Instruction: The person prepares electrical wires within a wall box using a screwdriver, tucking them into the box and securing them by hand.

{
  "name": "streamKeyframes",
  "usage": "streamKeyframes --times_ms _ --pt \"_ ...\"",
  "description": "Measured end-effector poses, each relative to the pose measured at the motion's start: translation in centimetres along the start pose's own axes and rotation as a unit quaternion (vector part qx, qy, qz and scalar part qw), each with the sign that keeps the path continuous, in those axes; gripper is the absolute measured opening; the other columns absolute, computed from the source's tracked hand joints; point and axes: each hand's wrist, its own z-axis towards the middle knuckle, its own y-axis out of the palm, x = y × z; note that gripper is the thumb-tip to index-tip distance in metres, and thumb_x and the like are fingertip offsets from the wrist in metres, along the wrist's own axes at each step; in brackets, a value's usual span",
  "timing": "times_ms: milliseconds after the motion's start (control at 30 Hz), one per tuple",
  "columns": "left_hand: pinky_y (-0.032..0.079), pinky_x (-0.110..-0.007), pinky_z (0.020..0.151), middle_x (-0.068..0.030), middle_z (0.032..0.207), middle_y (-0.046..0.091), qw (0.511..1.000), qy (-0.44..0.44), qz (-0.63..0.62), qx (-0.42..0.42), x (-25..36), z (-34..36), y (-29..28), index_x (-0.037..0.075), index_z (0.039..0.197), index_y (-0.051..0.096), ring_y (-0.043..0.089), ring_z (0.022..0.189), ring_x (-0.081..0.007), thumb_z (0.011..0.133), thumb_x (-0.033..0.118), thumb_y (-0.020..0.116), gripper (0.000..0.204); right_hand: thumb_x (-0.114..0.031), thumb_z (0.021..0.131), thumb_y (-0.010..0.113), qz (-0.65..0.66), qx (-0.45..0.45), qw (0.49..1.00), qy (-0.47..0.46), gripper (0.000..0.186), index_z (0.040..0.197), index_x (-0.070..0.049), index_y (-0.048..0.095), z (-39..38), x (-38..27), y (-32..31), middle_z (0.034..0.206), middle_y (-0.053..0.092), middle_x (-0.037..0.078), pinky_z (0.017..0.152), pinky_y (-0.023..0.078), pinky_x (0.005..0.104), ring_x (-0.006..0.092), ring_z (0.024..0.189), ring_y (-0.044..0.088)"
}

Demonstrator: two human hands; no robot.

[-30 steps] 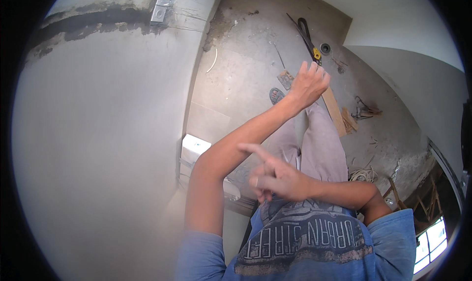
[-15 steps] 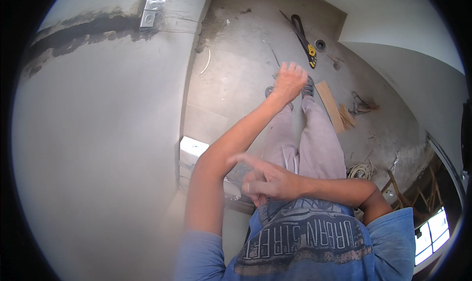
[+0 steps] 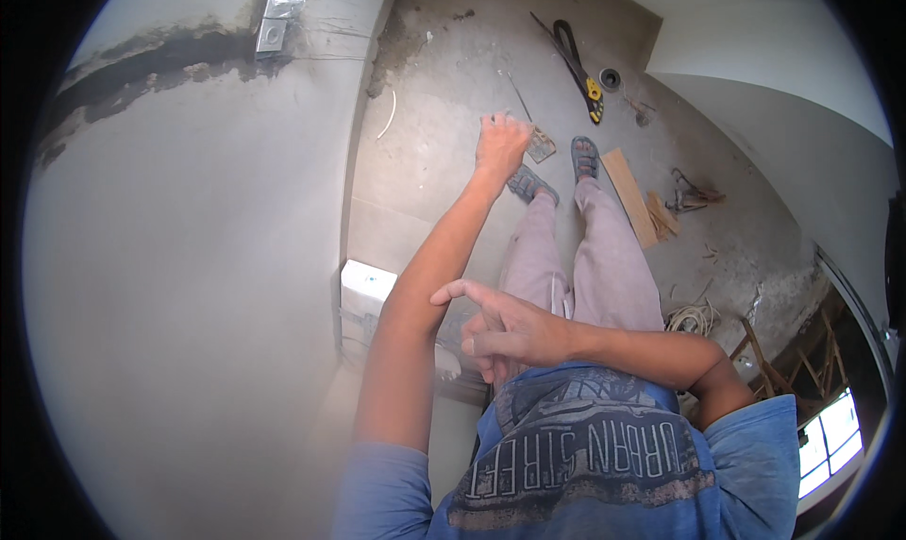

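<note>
The left hand (image 3: 503, 144) has swung leftward, whether its curled grip holds anything I cannot tell, while the right hand (image 3: 522, 329) points, loose and empty, and the flat tool (image 3: 542, 146) lies apparently unused on the floor (image 3: 429, 177).

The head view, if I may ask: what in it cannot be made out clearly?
Head view:
- Left hand: its palm faces away, so anything inside is hidden.
- White box: partly hidden behind the left arm.
- Dark clutter beside the wood scraps: too small to identify.
</note>
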Motion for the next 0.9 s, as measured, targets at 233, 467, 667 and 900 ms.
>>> streamKeyframes --times_ms 233,467,667,900 --pt "0.041 -0.044 0.083 -0.0077 0.092 0.066 0.998 -0.019 0.027 -0.061 -0.4 -1.0 1.8 0.011 0.093 0.065 0.059 0.094 -0.0247 0.079 0.016 0.060 0.015 -0.011 0.085 0.047 0.021 0.071 0.997 -0.015 0.053 0.133 -0.001 0.025 2.2 1.1 -3.3 0.063 0.055 0.004 0.046 0.050 0.0248 0.0139 0.053 0.060" --pt "0.045 -0.048 0.081 -0.0116 0.099 0.064 0.972 -0.143 -0.092 -0.163 2.5 -8.1 12.6 0.011 0.098 0.062 0.060 0.096 -0.0283 0.083 0.016 0.056 0.018 -0.024 0.094 0.049 -0.089 0.074 0.991 -0.060 0.027 0.110 -0.004 0.057 5.4 3.4 -8.6 0.060 0.052 0.002 0.047 0.049 0.0219 0.0087 0.056 0.059" --pt "0.040 -0.049 0.097 -0.0267 0.130 0.047 0.822 -0.278 -0.357 -0.345 13.9 -21.6 19.4 0.004 0.142 0.028 0.049 0.117 -0.0420 0.091 0.046 0.046 0.069 -0.026 0.089 0.058 -0.288 0.400 0.866 -0.080 0.022 0.092 -0.004 0.059 15.1 18.8 -40.0 0.072 0.058 0.003 0.060 0.046 0.0253 0.0091 0.067 0.057" --pt "0.030 -0.042 0.106 -0.0319 0.136 0.038 0.691 -0.450 -0.545 -0.151 12.4 -21.3 21.5 -0.009 0.140 0.024 0.038 0.128 -0.0418 0.094 0.037 0.050 0.070 -0.016 0.078 0.055 -0.485 0.505 0.709 0.085 0.024 0.102 -0.012 0.059 28.2 25.7 -68.3 0.099 0.065 0.015 0.081 0.048 0.0452 0.0335 0.096 0.062"
